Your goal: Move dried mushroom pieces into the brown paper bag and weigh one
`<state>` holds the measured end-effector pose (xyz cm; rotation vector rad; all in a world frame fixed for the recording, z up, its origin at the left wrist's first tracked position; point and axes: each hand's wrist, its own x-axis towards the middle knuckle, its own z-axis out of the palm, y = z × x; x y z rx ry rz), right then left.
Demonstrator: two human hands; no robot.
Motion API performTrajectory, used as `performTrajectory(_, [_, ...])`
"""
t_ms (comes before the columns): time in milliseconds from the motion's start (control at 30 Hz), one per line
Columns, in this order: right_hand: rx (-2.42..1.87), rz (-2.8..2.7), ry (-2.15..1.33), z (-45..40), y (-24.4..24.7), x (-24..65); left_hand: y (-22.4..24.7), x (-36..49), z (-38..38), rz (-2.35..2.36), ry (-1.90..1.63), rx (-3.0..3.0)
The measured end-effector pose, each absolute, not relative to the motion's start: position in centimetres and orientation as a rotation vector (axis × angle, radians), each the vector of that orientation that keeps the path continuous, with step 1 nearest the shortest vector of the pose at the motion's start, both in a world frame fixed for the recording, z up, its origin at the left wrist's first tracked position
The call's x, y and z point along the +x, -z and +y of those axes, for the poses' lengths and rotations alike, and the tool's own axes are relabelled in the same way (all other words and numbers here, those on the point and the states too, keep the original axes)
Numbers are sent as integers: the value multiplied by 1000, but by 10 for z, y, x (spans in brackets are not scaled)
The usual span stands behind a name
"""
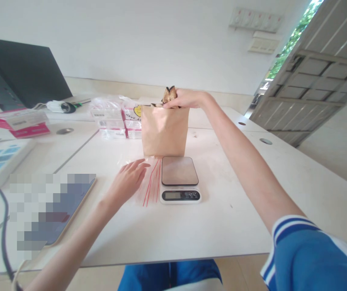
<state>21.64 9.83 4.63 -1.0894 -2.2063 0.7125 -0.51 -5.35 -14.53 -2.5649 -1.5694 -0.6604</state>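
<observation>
A brown paper bag (164,131) stands upright on the white table (222,218), just behind a small digital kitchen scale (179,180). My right hand (184,99) is over the bag's open top, pinching some dark, dried-looking pieces (169,95) just above the rim. My left hand (128,180) lies flat with fingers spread on a stack of clear zip bags with red seal lines (149,184), left of the scale. The scale's plate is bare.
Packs of tissues in clear wrap (115,117) sit behind the bag. A tablet (55,210) lies at the left, with pink boxes (22,123), a dark monitor (22,74) and cables further back. An open door (316,76) is at the right.
</observation>
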Motion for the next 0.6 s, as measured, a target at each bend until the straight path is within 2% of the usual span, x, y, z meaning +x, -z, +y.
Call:
performTrajectory(100, [-1100,-2358,-929,104,-52,218,169,-2,-53,-1610,589,-2600])
performTrajectory(200, [-1057,-2423,-985,107,-56,219,187,2,-54,-1594,537,-2521])
performTrajectory(400, [-1230,-2444,-1088,106,-66,217,192,2,-54,-1588,474,-2463])
performTrajectory(600, [-1466,-2532,-869,109,-77,210,192,0,-54,-1609,457,-2485])
